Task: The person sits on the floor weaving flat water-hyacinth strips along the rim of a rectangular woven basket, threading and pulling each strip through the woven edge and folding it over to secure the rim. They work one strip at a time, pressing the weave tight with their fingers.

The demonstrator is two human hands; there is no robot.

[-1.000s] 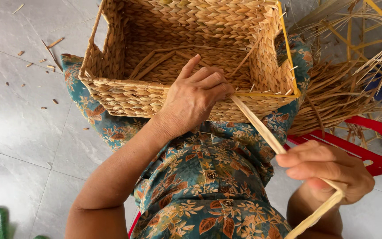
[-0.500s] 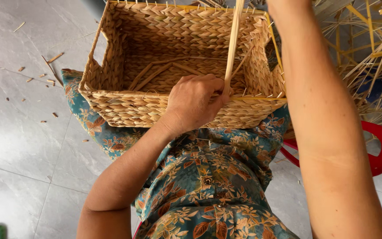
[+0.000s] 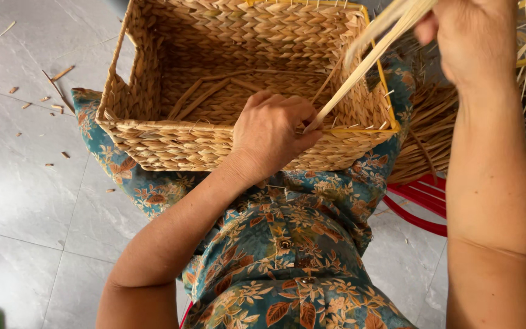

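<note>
The left hand [image 3: 272,137] is resting on the near rim of the woven basket [image 3: 171,143] lying on the person's lap, its fingers [image 3: 287,109] curling tight over the rim where the pale strand [image 3: 366,58] meets it. Farther off, the right hand [image 3: 467,33] is gripping that strand's upper end, fingers closed around it, holding it slanted above the basket's right corner.

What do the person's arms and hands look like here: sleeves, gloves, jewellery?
Both forearms are bare, and no sleeve shows on them. The left hand and right hand wear no gloves; no rings, watch or bracelet are visible. The garment is teal with an orange-brown leaf print and buttons.
</note>
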